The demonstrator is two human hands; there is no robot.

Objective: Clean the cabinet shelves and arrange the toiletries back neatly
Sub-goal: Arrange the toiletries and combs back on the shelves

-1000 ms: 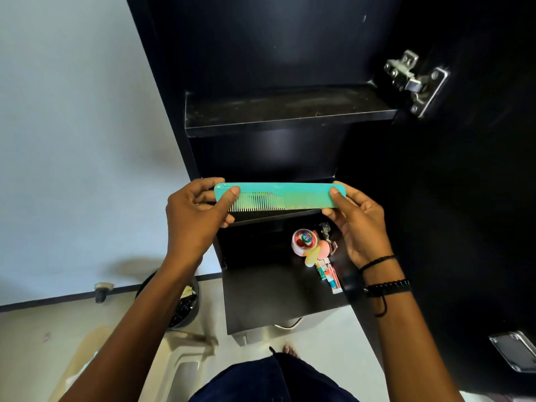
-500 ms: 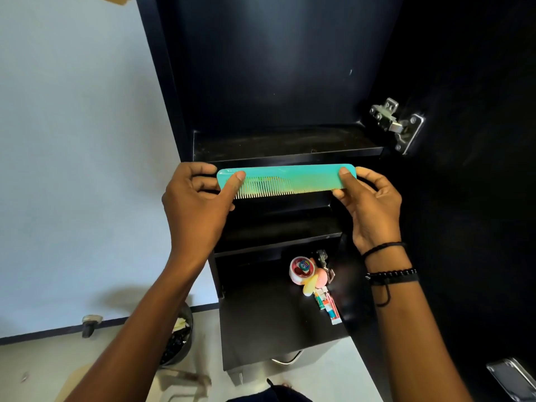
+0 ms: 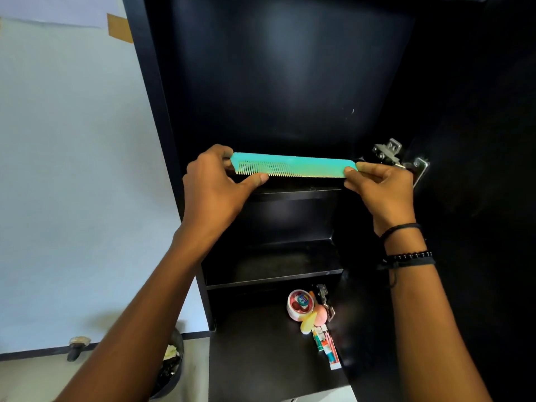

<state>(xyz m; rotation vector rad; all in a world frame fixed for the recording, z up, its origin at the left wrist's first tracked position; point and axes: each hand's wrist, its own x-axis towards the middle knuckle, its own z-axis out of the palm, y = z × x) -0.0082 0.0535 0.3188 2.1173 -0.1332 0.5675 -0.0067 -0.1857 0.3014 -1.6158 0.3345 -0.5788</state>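
A long turquoise comb (image 3: 293, 168) is held level, teeth down, just above the front edge of the upper shelf (image 3: 295, 194) of a black cabinet. My left hand (image 3: 216, 185) grips its left end and my right hand (image 3: 380, 184) pinches its right end. Below, a second shelf (image 3: 272, 271) is bare. On the lowest surface (image 3: 261, 358) lie a small round pink-and-white tin (image 3: 300, 304), a pink and a yellow puff (image 3: 313, 320) and a toothpaste tube (image 3: 327, 348).
The open black cabinet door (image 3: 478, 198) stands at the right with a metal hinge (image 3: 388, 152) next to my right hand. A pale wall (image 3: 72, 169) lies to the left. A dark bin (image 3: 171, 367) with rubbish sits on the floor below left.
Both hands have lifted the comb from in front of the lower shelves up to the upper shelf's edge; the view has tilted upward, and my left thumb now sits under the teeth.
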